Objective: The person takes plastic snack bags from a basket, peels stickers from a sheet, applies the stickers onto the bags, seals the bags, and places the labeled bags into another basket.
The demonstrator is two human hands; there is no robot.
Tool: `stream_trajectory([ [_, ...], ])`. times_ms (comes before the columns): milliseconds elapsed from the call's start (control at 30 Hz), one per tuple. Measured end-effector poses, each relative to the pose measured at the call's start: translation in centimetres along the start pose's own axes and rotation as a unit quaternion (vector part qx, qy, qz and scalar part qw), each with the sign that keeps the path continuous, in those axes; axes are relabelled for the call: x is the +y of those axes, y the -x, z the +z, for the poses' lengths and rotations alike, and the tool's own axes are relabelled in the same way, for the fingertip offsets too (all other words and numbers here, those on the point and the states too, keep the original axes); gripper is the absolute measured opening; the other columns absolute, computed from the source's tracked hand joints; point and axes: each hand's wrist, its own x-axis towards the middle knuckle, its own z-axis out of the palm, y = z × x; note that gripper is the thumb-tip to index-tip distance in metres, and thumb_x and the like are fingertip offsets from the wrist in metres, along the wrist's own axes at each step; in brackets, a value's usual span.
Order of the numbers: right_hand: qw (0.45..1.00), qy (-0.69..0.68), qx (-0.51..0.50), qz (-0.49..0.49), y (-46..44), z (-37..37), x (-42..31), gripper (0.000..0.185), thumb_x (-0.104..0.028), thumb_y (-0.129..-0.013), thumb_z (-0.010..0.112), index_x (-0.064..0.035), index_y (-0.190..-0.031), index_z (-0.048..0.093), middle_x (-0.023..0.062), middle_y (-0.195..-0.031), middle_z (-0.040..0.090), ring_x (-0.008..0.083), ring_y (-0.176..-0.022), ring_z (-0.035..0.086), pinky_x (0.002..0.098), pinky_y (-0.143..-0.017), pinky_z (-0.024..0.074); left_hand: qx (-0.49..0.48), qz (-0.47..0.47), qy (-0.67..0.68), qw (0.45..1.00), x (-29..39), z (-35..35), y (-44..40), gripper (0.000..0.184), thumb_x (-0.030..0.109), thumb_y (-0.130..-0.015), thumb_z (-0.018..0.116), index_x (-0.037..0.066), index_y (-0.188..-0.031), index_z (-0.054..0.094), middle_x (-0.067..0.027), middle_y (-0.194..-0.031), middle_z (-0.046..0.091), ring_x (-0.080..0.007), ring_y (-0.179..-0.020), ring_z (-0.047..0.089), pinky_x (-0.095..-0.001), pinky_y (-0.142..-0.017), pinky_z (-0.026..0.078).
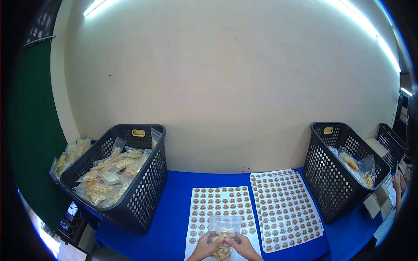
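A clear plastic bag of pale curled snacks point(223, 248) is between my two hands at the front of the table, its flat, see-through top pointing away from me. My left hand point(203, 248) grips the bag's left side, thumb on the front. On the opposite side my right hand point(242, 247) holds it the same way, and the two thumbs nearly meet in the middle. Under the bag lies a sheet of round brown stickers point(220, 201), partly covered by the bag and hands.
Stacked sticker sheets point(285, 209) lie to the right. A black basket point(150, 191) full of snack bags stands left; another black basket point(326, 187) with a few bags stands right. Blue cloth point(174, 209) covers the table. At far right another person's hand point(397, 182) shows near cardboard boxes.
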Motion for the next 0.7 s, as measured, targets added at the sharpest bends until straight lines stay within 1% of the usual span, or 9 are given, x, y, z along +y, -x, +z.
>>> stream_trajectory([
  [133,0.985,0.049,-0.163,0.019,0.2,-1.4,-0.2,0.038,-0.027,-0.072,0.057,0.0007,-0.095,0.045,0.0104,-0.085,0.047,0.016,-0.074,0.05,0.0263,-0.062,0.0413,0.049,0.03,0.124,0.991,-3.1,0.0,-0.6,0.042,0.032,-0.077,0.049,0.0,-0.103,0.04,-0.0131,-0.1,0.045,-0.0212,-0.091,0.047,-0.0316,-0.074,0.04],
  [267,0.971,0.003,-0.192,0.142,-0.3,-2.9,-2.3,0.036,-0.018,-0.072,0.058,0.0012,-0.1,0.046,0.0049,-0.074,0.055,0.0086,-0.065,0.052,0.0196,-0.056,0.0417,0.083,0.043,0.181,0.979,-2.7,0.6,-0.4,0.035,0.028,-0.081,0.042,0.003,-0.105,0.039,-0.0107,-0.101,0.044,-0.0202,-0.09,0.047,-0.0319,-0.073,0.041],
  [367,0.987,0.138,-0.063,0.044,-1.3,-7.7,-1.4,0.035,-0.022,-0.069,0.06,0.0,-0.094,0.051,0.0059,-0.085,0.055,0.009,-0.074,0.049,0.0231,-0.059,0.0409,0.004,0.006,0.216,0.976,-1.5,-0.4,-0.3,0.036,0.029,-0.081,0.041,0.004,-0.107,0.037,-0.0104,-0.104,0.042,-0.0214,-0.091,0.047,-0.0334,-0.073,0.041],
  [467,0.964,0.191,0.168,-0.082,-2.0,-14.8,-6.3,0.03,-0.018,-0.067,0.061,-0.0017,-0.091,0.053,0.0016,-0.07,0.057,0.0082,-0.061,0.05,0.0208,-0.056,0.0405,-0.002,-0.023,0.227,0.974,-1.4,-1.2,-0.5,0.037,0.031,-0.08,0.043,0.006,-0.107,0.037,-0.0098,-0.103,0.043,-0.0217,-0.091,0.048,-0.0342,-0.073,0.041],
  [500,0.97,0.109,0.207,-0.061,-1.7,-16.8,-9.5,0.026,-0.014,-0.068,0.06,-0.0016,-0.09,0.053,0.0026,-0.074,0.056,0.0079,-0.065,0.05,0.0216,-0.057,0.0415,0.0,-0.039,0.23,0.973,-1.2,-1.4,-0.4,0.037,0.031,-0.079,0.044,0.007,-0.106,0.038,-0.0095,-0.102,0.044,-0.0214,-0.091,0.048,-0.0341,-0.073,0.041],
  [533,0.934,0.106,0.273,-0.206,-1.9,-17.9,-12.9,0.024,-0.01,-0.07,0.056,-0.0015,-0.092,0.052,0.0033,-0.079,0.055,0.0085,-0.07,0.051,0.0223,-0.063,0.0425,-0.003,-0.054,0.237,0.97,-1.8,-1.7,-0.7,0.036,0.03,-0.079,0.045,0.007,-0.106,0.039,-0.0093,-0.1,0.045,-0.0213,-0.091,0.048,-0.034,-0.073,0.041],
  [633,0.851,0.193,0.403,-0.276,-0.2,-24.0,-20.0,0.026,-0.007,-0.072,0.052,-0.0001,-0.097,0.048,0.0053,-0.084,0.055,0.0107,-0.078,0.051,0.0229,-0.068,0.0416,-0.025,-0.024,0.25,0.968,-2.4,-1.3,-1.3,0.03,0.024,-0.079,0.044,0.008,-0.104,0.04,-0.0091,-0.098,0.047,-0.0211,-0.089,0.048,-0.0327,-0.074,0.04],
  [667,0.745,0.371,0.479,-0.28,0.7,-25.6,-22.4,0.025,-0.007,-0.072,0.052,-0.0005,-0.096,0.048,0.006,-0.082,0.055,0.0113,-0.077,0.052,0.0236,-0.066,0.0421,-0.027,-0.028,0.261,0.965,-2.4,-1.0,-1.5,0.028,0.022,-0.08,0.044,0.008,-0.104,0.04,-0.0092,-0.1,0.045,-0.0212,-0.088,0.049,-0.0324,-0.075,0.04],
  [700,0.714,0.348,0.529,-0.3,0.9,-27.9,-23.3,0.024,-0.007,-0.071,0.053,-0.0002,-0.094,0.049,0.0092,-0.079,0.056,0.013,-0.074,0.053,0.0254,-0.063,0.0427,-0.027,-0.033,0.272,0.961,-2.1,-0.8,-1.3,0.027,0.02,-0.08,0.043,0.007,-0.103,0.04,-0.0092,-0.101,0.043,-0.0212,-0.087,0.049,-0.0322,-0.075,0.04],
])
